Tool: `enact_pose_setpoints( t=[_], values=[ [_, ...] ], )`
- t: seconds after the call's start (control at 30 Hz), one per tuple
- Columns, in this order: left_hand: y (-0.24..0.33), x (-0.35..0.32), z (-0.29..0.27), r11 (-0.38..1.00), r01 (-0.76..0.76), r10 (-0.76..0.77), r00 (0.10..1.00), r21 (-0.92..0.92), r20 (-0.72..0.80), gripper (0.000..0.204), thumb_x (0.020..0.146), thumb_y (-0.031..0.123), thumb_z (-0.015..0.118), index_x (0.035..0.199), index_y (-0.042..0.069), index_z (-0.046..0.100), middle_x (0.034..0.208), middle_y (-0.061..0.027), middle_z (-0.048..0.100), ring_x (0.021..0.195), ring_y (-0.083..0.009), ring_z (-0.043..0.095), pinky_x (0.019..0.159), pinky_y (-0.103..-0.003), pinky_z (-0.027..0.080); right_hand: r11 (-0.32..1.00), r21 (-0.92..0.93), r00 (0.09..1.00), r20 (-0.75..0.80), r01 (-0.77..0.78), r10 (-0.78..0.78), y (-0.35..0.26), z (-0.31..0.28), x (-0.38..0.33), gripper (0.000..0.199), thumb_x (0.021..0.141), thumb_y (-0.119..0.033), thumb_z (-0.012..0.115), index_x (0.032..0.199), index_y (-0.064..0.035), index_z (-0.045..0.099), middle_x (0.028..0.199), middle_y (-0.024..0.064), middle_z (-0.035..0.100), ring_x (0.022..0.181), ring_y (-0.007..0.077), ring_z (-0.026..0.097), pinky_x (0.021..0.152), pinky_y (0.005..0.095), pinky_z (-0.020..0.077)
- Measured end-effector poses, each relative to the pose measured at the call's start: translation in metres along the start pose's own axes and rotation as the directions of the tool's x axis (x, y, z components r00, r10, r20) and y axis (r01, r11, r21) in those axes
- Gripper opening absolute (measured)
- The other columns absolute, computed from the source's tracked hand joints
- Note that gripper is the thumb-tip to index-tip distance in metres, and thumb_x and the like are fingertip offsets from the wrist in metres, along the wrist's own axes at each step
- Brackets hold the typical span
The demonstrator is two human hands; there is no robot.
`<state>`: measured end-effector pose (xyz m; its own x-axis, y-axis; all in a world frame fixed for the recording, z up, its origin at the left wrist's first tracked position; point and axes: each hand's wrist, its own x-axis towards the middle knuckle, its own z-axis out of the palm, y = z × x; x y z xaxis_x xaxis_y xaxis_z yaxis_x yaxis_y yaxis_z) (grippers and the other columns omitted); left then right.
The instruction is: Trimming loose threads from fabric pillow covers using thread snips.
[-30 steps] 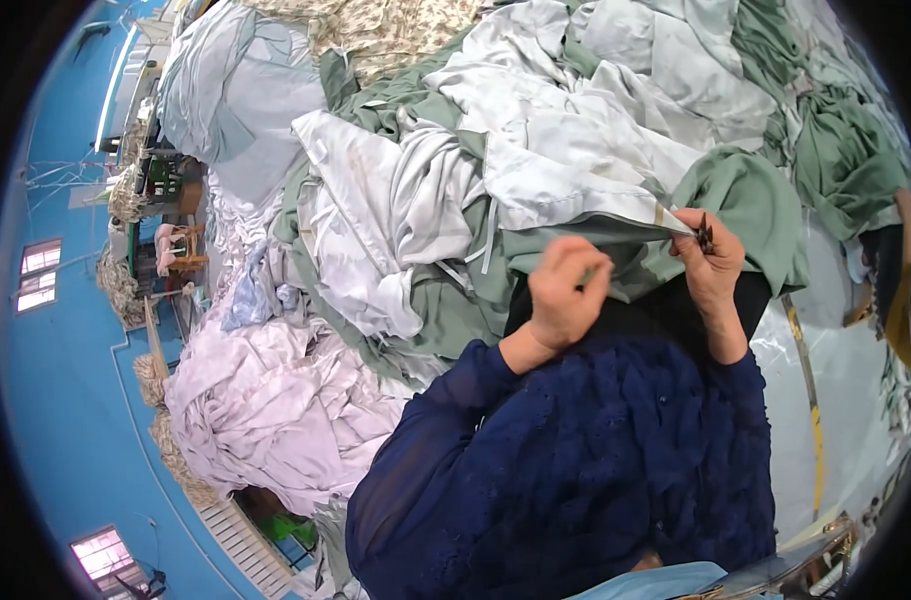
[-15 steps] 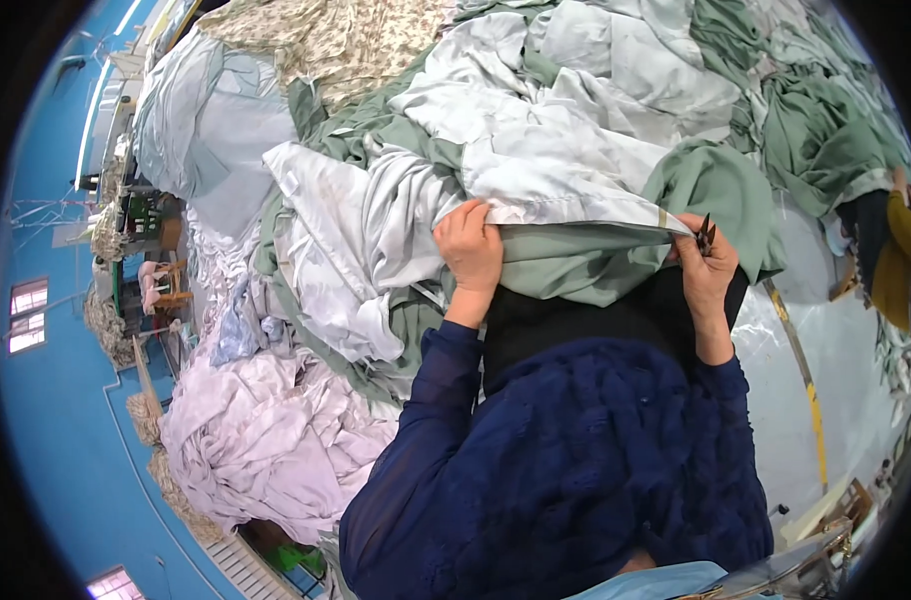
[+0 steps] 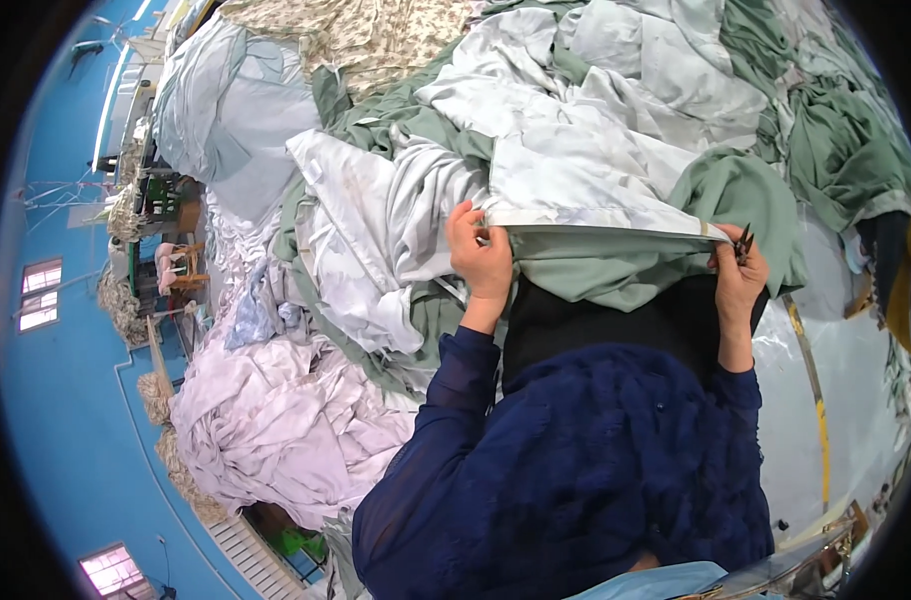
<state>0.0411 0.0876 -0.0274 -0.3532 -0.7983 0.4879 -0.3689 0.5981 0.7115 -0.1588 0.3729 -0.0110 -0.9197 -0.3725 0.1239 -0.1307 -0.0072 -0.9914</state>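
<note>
A white-and-green fabric sheet (image 3: 586,195) lies across my lap, its white hemmed edge stretched nearly straight between my hands. My left hand (image 3: 483,262) pinches that edge at its left end between thumb and forefinger, the other fingers lifted. At the right end, my right hand (image 3: 741,285) grips the hem with its fingertips. The same hand also holds small dark thread snips (image 3: 744,243), their pointed tips upward; its palm hides the rest of them. Below the hem, the green side (image 3: 616,268) of the cloth hangs in folds over my dark clothing.
Heaped white and green cloth spreads ahead of me, with patterned fabric (image 3: 351,45) at the far side. A pale pink cloth pile (image 3: 291,425) sits to the left. On the right, a yellow floor stripe (image 3: 811,385) runs along the grey floor beside a person's mustard sleeve (image 3: 904,290).
The view has shifted, so everything sits a little further right. My left hand's fingers have lifted off the cloth into a pinch at the edge; the right still holds hem and snips.
</note>
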Motion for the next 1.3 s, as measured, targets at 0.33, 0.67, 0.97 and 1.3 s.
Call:
enact_pose_setpoints(
  t=[0.33,0.67,0.97,1.3],
  values=[
    [0.013,-0.007,-0.015,0.741,0.572,-0.42,0.804,-0.352,0.421,0.033,0.08,0.003,0.062,0.112,0.0,0.053,0.102,-0.0054,0.057,0.068,-0.01,0.054,0.063,-0.021,0.044,0.988,0.021,0.985,-0.077,-0.154,0.155,0.021,-0.017,0.006,0.013,0.094,-0.007,0.062,0.104,-0.0016,0.068,0.076,-0.0036,0.061,0.059,0.0028,0.049,0.054,0.0172,0.0398],
    [-0.022,0.029,0.006,0.475,0.833,-0.411,0.497,-0.286,0.764,0.034,0.077,0.005,0.074,0.107,-0.002,0.061,0.079,-0.001,0.062,0.054,-0.0052,0.051,0.044,-0.019,0.033,0.979,-0.091,0.982,-0.06,-0.185,0.18,0.041,-0.02,0.011,0.015,0.094,-0.01,0.062,0.105,-0.0015,0.068,0.073,-0.0048,0.059,0.056,0.0027,0.047,0.051,0.0174,0.0364],
    [0.038,0.022,-0.028,0.488,0.801,-0.325,0.535,-0.346,0.78,0.012,0.081,0.002,0.071,0.09,0.004,0.063,0.071,0.001,0.062,0.053,-0.0035,0.051,0.044,-0.017,0.034,0.988,-0.139,0.978,0.208,0.063,-0.033,-0.039,0.052,0.007,0.024,0.087,-0.001,0.066,0.11,-0.0038,0.066,0.096,0.0009,0.062,0.081,0.0077,0.057,0.072,0.0214,0.0462],
    [0.082,-0.003,-0.017,0.59,0.728,-0.208,0.554,-0.349,0.806,0.011,0.084,0.004,0.07,0.09,0.003,0.061,0.069,0.0012,0.061,0.053,-0.0033,0.053,0.046,-0.016,0.036,0.93,0.007,0.746,0.6,-0.367,0.29,-0.052,0.131,0.007,0.018,0.086,-0.018,0.071,0.085,-0.0003,0.067,0.069,-0.0048,0.057,0.066,0.0026,0.046,0.058,0.0217,0.0374]
  ],
)
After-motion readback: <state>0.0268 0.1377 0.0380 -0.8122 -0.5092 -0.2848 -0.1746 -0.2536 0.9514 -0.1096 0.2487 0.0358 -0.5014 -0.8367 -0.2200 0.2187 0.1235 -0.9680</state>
